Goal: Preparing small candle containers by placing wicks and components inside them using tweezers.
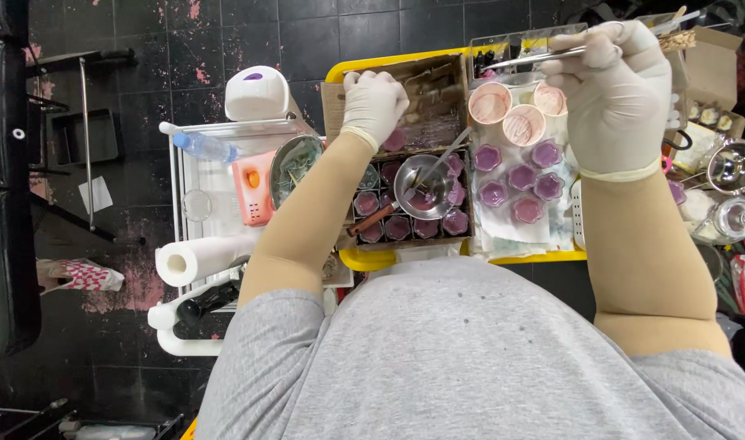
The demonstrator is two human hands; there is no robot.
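Fingers, right hand (613, 85): gloved in pale latex, pinched around thin metal tweezers (535, 57).
Fingers, left hand (374, 102): gloved, curled closed on the brown box's edge (421, 73).
Pots (515, 175): small, round, glossy purple, set on crumpled paper.
Pan (424, 186): round steel, wooden handle, laid over boxed pots.
Desk (372, 259): yellow rim.
Floor (144, 33): dark worn tiles.

white gloves, tan sleeves, grey shirt
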